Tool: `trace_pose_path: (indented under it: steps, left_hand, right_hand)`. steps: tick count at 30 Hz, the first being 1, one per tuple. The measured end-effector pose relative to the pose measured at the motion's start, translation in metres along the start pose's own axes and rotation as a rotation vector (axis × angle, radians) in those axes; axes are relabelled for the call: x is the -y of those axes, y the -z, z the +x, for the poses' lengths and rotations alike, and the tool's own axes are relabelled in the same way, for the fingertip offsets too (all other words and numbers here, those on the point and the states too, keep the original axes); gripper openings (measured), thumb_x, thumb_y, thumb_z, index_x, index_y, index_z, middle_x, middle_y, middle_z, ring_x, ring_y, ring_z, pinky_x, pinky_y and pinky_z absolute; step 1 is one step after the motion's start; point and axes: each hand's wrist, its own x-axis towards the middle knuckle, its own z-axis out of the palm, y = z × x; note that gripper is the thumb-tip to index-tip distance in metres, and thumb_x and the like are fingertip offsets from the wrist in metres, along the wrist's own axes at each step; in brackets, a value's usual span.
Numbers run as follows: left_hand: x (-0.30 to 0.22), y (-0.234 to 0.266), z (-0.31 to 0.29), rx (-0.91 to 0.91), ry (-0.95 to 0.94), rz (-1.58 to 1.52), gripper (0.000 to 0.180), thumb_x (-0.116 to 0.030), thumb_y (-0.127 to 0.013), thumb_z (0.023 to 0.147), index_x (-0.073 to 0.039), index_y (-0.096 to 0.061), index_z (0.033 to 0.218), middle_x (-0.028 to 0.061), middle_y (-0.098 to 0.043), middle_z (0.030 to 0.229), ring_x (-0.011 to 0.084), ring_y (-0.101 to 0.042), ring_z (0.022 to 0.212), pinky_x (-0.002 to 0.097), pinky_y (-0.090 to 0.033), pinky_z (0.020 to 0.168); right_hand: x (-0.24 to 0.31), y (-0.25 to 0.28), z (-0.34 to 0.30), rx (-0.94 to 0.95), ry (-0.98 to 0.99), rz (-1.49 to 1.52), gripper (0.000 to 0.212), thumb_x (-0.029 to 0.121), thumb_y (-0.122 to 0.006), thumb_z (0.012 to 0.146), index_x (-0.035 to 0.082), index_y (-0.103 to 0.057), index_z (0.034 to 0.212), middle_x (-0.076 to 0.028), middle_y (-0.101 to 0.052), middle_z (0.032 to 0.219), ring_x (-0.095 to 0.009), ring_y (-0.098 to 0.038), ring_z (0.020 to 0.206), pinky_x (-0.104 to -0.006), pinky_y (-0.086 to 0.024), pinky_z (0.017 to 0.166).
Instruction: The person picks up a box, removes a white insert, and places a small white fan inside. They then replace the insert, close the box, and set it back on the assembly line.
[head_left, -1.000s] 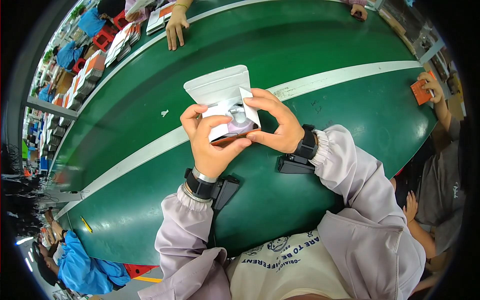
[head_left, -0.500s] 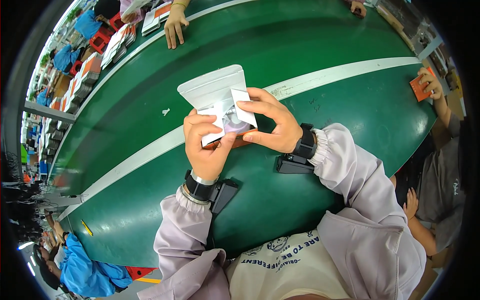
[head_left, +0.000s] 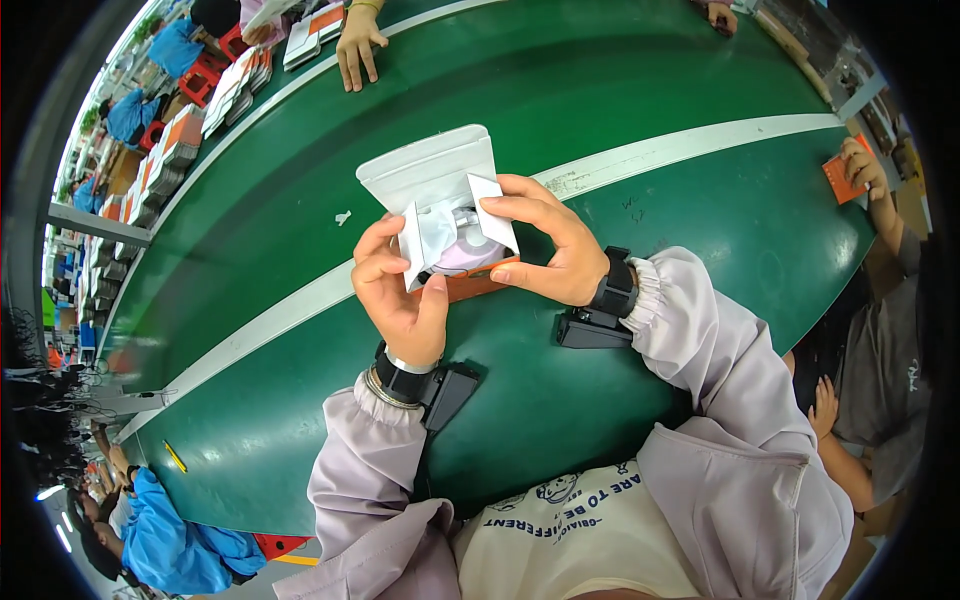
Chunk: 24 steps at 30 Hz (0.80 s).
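Box open, flaps not yet folded shut.
Your left hand (head_left: 400, 290) pinches the left flap of the small white-and-orange cardboard box (head_left: 450, 225) (held above the green belt (head_left: 650, 80)); your right hand (head_left: 550, 245) grips its right flap, lid up.

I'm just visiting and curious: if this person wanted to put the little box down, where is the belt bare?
Bare green belt lies beyond the open box, up to the far edge. Another bare patch sits right of the right hand, between the white stripe and the near edge. It is crowded at the far left, by the stacked boxes and a co-worker's hand.
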Motion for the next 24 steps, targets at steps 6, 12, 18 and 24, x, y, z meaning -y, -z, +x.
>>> trace_pose_path:
  steps: [6, 12, 18, 24]
  left_hand:
    - [-0.013, -0.009, 0.004, -0.003, 0.046, 0.117, 0.033, 0.004, -0.058, 0.063, -0.007, -0.04, 0.089, 0.0123, -0.04, 0.106, 0.025, -0.04, 0.102, 0.0393, -0.031, 0.088]
    - [-0.014, -0.002, 0.011, 0.14, 0.018, 0.357, 0.016, 0.0, -0.063, 0.062, -0.006, -0.052, 0.072, 0.006, -0.048, 0.092, 0.0209, -0.045, 0.087, 0.0345, -0.036, 0.08]
    - [-0.01, 0.003, 0.013, 0.175, 0.016, 0.333, 0.009, 0.0, -0.06, 0.065, -0.006, -0.054, 0.065, 0.0031, -0.05, 0.083, 0.0187, -0.045, 0.079, 0.034, -0.035, 0.081]
    - [-0.006, -0.001, 0.008, -0.005, 0.08, 0.136, 0.008, 0.002, -0.054, 0.069, -0.004, -0.053, 0.074, 0.0041, -0.051, 0.082, 0.0207, -0.047, 0.082, 0.0356, -0.035, 0.082]
  right_hand:
    - [-0.002, 0.0, -0.002, 0.011, 0.008, 0.002, 0.053, 0.008, -0.066, 0.064, 0.008, -0.045, 0.113, -0.015, -0.035, 0.12, -0.028, -0.039, 0.109, -0.0373, -0.03, 0.091]
    - [-0.004, -0.001, -0.003, 0.023, 0.011, 0.05, 0.04, 0.008, -0.065, 0.066, 0.009, -0.052, 0.104, -0.015, -0.033, 0.121, -0.028, -0.041, 0.106, -0.0377, -0.032, 0.089]
    - [-0.002, 0.0, -0.002, 0.035, -0.009, 0.062, 0.026, 0.008, -0.065, 0.066, 0.008, -0.057, 0.09, -0.014, -0.032, 0.122, -0.027, -0.042, 0.104, -0.0374, -0.033, 0.087]
    - [0.001, -0.003, -0.002, 0.024, 0.044, 0.078, 0.019, 0.007, -0.065, 0.066, 0.008, -0.054, 0.082, -0.014, -0.034, 0.121, -0.028, -0.04, 0.106, -0.038, -0.032, 0.087]
